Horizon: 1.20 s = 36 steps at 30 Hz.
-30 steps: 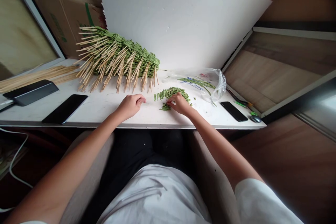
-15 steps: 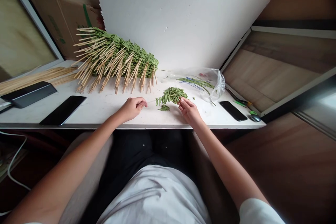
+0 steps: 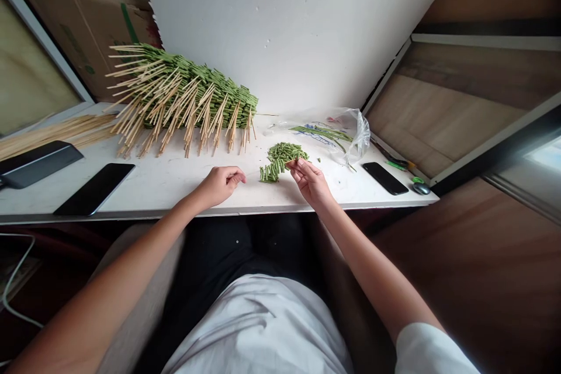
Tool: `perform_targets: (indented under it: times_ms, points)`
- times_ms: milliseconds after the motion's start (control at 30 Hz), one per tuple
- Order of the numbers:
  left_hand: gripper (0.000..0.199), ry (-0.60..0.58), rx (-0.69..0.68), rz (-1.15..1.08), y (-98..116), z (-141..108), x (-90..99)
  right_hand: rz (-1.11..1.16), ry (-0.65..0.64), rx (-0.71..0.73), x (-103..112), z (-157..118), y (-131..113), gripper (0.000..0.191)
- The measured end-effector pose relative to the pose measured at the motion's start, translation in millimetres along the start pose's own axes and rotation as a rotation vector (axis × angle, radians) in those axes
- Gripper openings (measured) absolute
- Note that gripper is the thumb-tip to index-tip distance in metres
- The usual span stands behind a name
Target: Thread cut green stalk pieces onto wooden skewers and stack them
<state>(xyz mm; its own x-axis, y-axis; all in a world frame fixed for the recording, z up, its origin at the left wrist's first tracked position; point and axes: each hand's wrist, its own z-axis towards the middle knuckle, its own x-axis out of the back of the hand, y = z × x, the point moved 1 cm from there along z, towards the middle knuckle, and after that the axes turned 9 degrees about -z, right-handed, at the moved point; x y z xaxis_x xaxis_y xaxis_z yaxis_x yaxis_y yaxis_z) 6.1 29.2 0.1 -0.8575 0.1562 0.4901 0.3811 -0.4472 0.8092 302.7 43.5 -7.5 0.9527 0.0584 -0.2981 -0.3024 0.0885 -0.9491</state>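
Observation:
My left hand (image 3: 223, 184) is closed in a pinch on the left end of a thin skewer, which barely shows against the white table. Along it hangs a row of cut green bean pieces (image 3: 272, 172), side by side and roughly upright. At the row's right end, the fingertips of my right hand (image 3: 310, 180) are pinched together; what they grip is hidden. Just behind the row lies a loose pile of cut bean pieces (image 3: 288, 150). A large stack of filled bean skewers (image 3: 193, 87) stands at the back left, bare stick ends pointing forward.
Bare sticks (image 3: 56, 128) lie at the left behind a dark device (image 3: 41, 165) and a black phone (image 3: 95, 188). A clear plastic bag (image 3: 362, 137) with long green stalks (image 3: 326, 131) lies right of the pile. Another phone (image 3: 384, 178) and a computer mouse (image 3: 421, 188) are farther right.
The view has shifted slightly. My right hand has moved left, nearer to the row of bean pieces, and its fingers are raised a little. My left hand keeps its pinch.

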Motion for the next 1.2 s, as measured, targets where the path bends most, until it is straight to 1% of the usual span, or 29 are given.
perform_targets:
  times_ms: [467, 700, 1000, 1200]
  points:
    - [0.033, -0.008, -0.001, 0.012, -3, -1, -3.5, -0.076, 0.026, 0.044, -2, 0, 0, 0.034]
    - [0.032, -0.009, -0.009, 0.036, -4, -1, -2.8, -0.087, 0.097, 0.099, 0, 2, -1, 0.039]
    - [0.033, -0.01, -0.049, 0.082, 1, -2, -2.0, -0.182, 0.097, 0.153, 4, -1, -3, 0.033]
    - [0.033, 0.017, -0.054, 0.053, 6, -1, 0.4, -0.192, 0.076, 0.123, 4, -1, -7, 0.036]
